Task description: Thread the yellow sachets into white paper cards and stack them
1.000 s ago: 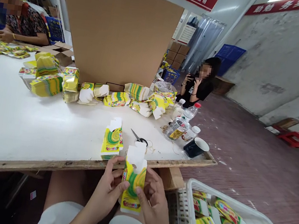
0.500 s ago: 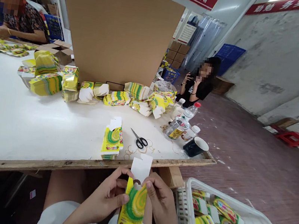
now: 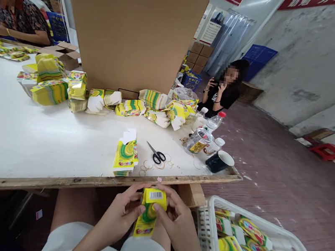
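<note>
Over my lap, both hands grip a small yellow and green carton, its barcode end flap folded down toward me at the top. My left hand holds the carton's left side, thumb on the front. My right hand has its thumb pressing on the flap near the barcode and its fingers behind the top edge. A stack of flat cartons lies on the white table just beyond my hands. To the right of that stack are black-handled scissors and several loose rubber bands.
A white plastic basket of cartons stands at my right. Bundled cartons line the table's back before a large cardboard sheet. Bottles, a clear jar and a dark mug stand at the right corner. Two people sit farther off.
The carton's white top flap stood up before; now it is folded over toward me, showing the barcode. My right thumb has moved onto it, and the carton sits slightly higher.
</note>
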The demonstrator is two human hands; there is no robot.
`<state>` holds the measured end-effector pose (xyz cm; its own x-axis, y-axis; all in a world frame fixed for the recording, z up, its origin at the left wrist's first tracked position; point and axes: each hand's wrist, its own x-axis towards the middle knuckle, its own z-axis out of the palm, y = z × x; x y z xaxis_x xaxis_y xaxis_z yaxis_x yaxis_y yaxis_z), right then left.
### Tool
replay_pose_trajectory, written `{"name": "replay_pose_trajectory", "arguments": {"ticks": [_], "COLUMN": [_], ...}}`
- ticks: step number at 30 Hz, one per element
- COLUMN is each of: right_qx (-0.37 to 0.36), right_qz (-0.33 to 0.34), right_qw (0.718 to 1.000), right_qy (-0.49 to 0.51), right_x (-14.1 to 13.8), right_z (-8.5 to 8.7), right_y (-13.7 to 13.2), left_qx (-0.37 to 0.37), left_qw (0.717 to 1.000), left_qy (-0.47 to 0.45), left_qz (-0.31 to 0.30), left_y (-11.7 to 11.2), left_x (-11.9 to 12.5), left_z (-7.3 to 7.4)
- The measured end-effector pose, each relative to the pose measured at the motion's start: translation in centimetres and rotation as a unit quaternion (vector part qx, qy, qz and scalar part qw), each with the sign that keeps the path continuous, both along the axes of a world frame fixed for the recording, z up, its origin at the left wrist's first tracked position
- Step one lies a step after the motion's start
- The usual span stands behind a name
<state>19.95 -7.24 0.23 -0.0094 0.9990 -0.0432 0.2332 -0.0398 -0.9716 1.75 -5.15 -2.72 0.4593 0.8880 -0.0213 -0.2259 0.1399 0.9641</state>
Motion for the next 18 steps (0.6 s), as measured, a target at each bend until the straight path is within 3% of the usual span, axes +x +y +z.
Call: {"name": "replay_pose_trajectory", "arguments": {"ticks": [7,12,16,18], "right_qx": [0.01,0.056,0.092,0.117], "right_qz": [-0.02,-0.053,-0.079,-0.118], "right_qw": [0.995,0.995,0.993,0.985], "right_qy": [-0.093,-0.068,-0.001,-0.051], "right_x": [-0.8,-0.2,-0.3,1.2], "right_z": [-1.0,-1.5,-1.3,-0.4], "right_y": [0.5,0.5,0.2,-0.5], "left_qx": [-0.062,-0.098,-0.055,0.023], "left_qw": [0.995,0.989,0.996,1.0], "left_qy": [-0.079,-0.109,-0.074,-0.014], "left_qz": [-0.008,0.003,-0.007,-0.003], "left_y": [-0.1,0.0,-0.5,-0.4], "left_x": [0.1,0.4,1.5,1.7], "left_z": [0.0,0.0,0.2,0.3]}}
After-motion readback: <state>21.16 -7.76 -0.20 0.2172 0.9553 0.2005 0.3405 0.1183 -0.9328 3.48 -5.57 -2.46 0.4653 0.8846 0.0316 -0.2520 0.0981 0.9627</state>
